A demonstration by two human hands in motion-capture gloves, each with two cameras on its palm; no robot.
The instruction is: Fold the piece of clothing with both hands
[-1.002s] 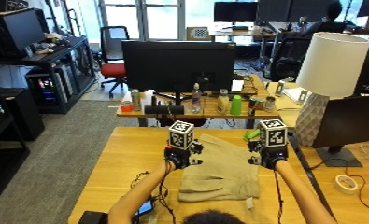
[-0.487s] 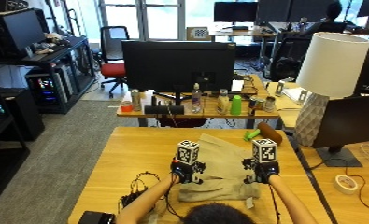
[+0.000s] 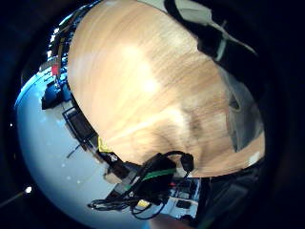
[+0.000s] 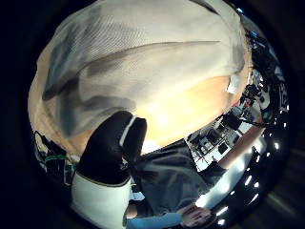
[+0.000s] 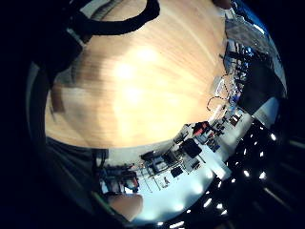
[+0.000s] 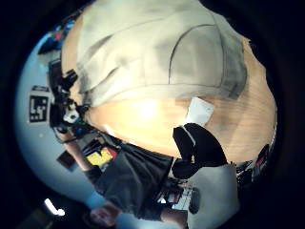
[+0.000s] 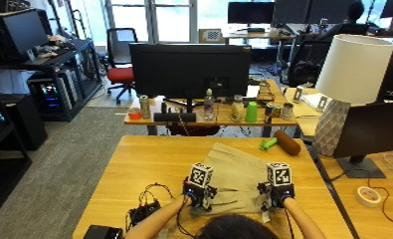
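Both hands drawn nearer the person, left hand [image 7: 197, 193] and right hand [image 7: 277, 193] pinching beige garment [image 7: 238, 175] on wooden table [image 7: 149, 164].

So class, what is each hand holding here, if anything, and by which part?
Both hands, left hand and right hand, appear to hold the beige garment at its near edge, one at each side; the exact grip is hidden.

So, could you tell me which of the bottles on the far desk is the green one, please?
It is the green bottle, standing to the right of the yellowish bottle beneath the monitor; the others are clear or pale.
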